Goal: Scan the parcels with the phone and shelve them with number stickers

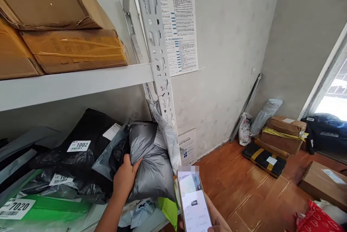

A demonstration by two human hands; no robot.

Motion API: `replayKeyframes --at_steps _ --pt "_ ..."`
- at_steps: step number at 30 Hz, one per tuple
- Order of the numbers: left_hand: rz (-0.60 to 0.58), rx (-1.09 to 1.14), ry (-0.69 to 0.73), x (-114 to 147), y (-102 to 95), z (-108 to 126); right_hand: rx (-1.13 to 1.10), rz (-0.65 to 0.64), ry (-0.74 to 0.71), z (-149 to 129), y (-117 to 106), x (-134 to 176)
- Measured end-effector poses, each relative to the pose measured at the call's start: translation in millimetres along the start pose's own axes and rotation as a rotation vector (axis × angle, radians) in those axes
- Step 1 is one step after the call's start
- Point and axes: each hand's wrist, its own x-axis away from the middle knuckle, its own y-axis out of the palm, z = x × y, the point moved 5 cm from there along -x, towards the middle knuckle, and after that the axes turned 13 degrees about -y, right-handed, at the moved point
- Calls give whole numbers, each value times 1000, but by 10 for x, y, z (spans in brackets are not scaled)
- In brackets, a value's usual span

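My left hand grips the creased side of a grey plastic mailer bag that sits on the lower shelf by the upright. Thumb and fingers pinch its film. A smartphone with a lit screen is in my right hand, low in the view and to the right of the shelf; most of that hand is hidden behind the phone. Left of the grey mailer lie black mailer bags, one with a label reading 1002. A green parcel with a 7020 label lies in front of them.
Taped cardboard boxes rest on the upper shelf. A perforated metal upright stands at the shelf's right end. On the tiled floor are stacked boxes, a black parcel, a carton and a red bag.
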Motion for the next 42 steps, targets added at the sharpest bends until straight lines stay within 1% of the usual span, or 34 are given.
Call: replayKeyframes --at_steps 5,7,9,10,12,16,20,26,34,38,42 --pt "73 -48 -96 202 169 -299 -122 -151 13 234 202 -388" --pt "139 -27 -87 251 236 -380 -117 -214 11 292 319 -555" --pt "235 33 -46 287 268 -410 -84 -252 4 330 453 -728" --pt "280 74 -26 300 275 -416 -69 -254 -7 344 521 -815" --pt "332 161 5 307 291 -421 -55 -222 -53 362 644 -978" --pt "326 333 47 269 332 -437 -64 -110 -142 391 820 -1188" --pt "317 393 29 231 359 -468 -79 -52 -185 371 914 -1249" --pt "321 422 25 218 366 -473 -57 -90 -202 295 1022 -1258" --pt "313 434 50 225 369 -483 -60 -70 -184 277 1049 -1223" --pt "292 420 24 230 378 -498 -66 -60 -185 227 1064 -1204" --pt "299 424 23 242 370 -492 -67 -56 -176 219 1064 -1197"
